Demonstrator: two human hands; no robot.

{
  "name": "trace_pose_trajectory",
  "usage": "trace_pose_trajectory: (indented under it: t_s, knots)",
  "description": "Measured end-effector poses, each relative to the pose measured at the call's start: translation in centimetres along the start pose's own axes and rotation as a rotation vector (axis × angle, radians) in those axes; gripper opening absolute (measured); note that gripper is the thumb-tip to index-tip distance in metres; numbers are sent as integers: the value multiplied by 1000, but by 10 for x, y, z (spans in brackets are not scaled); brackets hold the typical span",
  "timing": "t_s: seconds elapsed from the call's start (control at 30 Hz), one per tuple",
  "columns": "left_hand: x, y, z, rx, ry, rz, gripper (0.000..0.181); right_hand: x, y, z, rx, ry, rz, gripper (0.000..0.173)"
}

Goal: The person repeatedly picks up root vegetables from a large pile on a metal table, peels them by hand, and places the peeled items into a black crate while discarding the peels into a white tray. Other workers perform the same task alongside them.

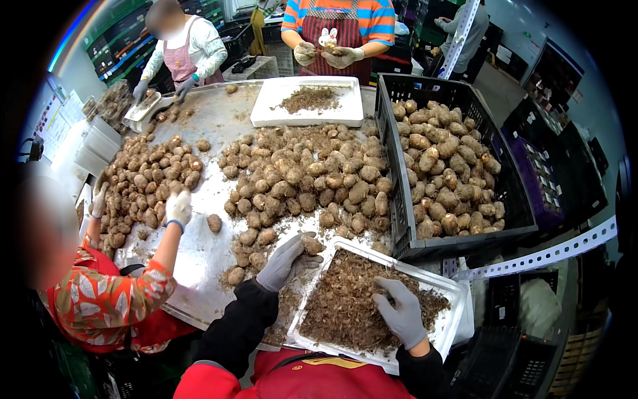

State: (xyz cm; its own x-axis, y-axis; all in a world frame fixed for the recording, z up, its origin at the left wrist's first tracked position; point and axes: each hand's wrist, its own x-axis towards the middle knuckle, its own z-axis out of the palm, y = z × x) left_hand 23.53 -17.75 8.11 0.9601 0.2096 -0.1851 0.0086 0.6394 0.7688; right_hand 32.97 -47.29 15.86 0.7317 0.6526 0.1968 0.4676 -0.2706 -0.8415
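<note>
My left hand (288, 261), in a grey work glove, holds a brown, hairy taro corm (312, 246) between thumb and fingers, close to the near edge of the big pile. Over a white foam tray (451, 287) filled with dry brown root fibres and peel scraps (349, 304) is my right hand (400, 310), also gloved in grey. Its fingers are apart and curled, and I see nothing in them. A large heap of taro corms (299, 174) lies on the metal table (192, 264) beyond my hands.
At the right, a black plastic crate (406, 219) holds many corms. A second foam tray (259, 107) with root fibres stands at the far side. A co-worker at the left handles another corm pile (144, 174); others stand across the table. A perforated metal bar (543, 257) runs below the crate.
</note>
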Motion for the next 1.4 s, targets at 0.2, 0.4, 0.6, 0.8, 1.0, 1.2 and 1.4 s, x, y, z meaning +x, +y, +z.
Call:
trace_pose_trajectory:
  t_s: [0.2, 0.4, 0.6, 0.8, 1.0, 1.2, 1.4]
  knots:
    - [-26, -1, 29, -198, -99, -21, 53, 19, -41, 20, 37, -84, 8, 40]
    - [-60, -7, 61, -168, -53, -94, 42, 32, -52, 51, 20, 5, -143, 37]
    - [-74, -14, 77, 111, 124, -165, 37, 15, -44, 59, 129, 33, -177, 19]
    - [-80, -31, 57, 853, 79, 74, 22, 8, -42, 55, 134, -23, -87, 12]
    - [-55, -52, 74, 993, 24, 453, 20, -1, -31, 41, 158, 29, 45, 17]
    - [-60, -4, 128, 802, 153, 125, 33, 1, -40, 49, 110, 205, -123, 11]
    - [-53, -19, 120, 877, 111, 384, 28, -9, -29, 59, 40, 161, -112, 14]
